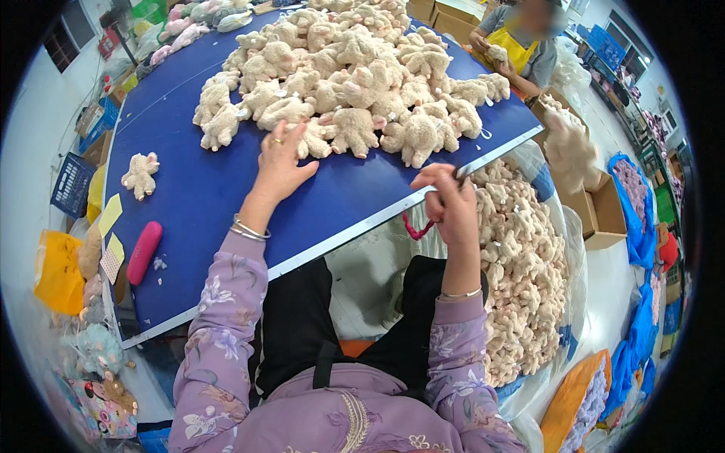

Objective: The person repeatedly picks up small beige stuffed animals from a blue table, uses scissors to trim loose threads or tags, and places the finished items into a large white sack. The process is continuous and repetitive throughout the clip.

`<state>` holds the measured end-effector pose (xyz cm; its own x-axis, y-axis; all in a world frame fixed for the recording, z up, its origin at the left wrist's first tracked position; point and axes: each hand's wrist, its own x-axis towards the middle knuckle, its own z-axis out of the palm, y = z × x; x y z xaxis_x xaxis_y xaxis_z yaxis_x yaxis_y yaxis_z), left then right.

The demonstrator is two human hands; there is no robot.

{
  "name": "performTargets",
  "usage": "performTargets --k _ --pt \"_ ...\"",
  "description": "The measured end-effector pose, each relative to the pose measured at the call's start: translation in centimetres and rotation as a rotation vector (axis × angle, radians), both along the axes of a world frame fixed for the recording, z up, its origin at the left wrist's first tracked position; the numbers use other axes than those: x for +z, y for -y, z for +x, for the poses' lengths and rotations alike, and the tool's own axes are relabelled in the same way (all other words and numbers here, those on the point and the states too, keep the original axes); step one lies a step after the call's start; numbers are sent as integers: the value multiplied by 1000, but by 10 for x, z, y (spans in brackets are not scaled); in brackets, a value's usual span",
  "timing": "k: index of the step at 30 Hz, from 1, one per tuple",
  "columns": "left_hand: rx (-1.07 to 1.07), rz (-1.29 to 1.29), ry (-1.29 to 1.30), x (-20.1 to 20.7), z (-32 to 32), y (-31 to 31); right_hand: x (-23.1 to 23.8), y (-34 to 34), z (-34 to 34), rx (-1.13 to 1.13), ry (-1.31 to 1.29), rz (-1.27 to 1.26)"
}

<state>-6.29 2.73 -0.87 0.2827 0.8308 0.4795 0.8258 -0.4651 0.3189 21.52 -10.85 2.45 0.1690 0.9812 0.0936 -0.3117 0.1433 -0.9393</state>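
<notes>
My left hand reaches to the near edge of a heap of cream fleecy plush toys. Its fingertips touch a plush toy, and the thumb stands apart from the fingers. Over the table's front edge, my right hand is closed round a small dark tool, mostly hidden by the fingers. A red loop hangs beside that hand. Farther right, a blurred plush toy appears in mid-air. One single plush toy lies apart on the left of the table.
The blue table has a pale metal edge. A large clear bag of plush toys stands by my right arm. A pink case lies at the left. Across the right corner, a person in a yellow apron handles a toy. Cardboard boxes stand beyond.
</notes>
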Motion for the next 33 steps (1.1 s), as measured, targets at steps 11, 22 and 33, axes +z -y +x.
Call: performTargets --k 11,22,33 --pt "-426 -837 1424 17 2 16 -10 -10 -39 -3 393 -109" --pt "-598 -1031 1256 18 43 57 -15 -23 -64 -50 179 4" --pt "-664 -957 1409 16 43 57 -16 -24 -55 -7 -65 -105"
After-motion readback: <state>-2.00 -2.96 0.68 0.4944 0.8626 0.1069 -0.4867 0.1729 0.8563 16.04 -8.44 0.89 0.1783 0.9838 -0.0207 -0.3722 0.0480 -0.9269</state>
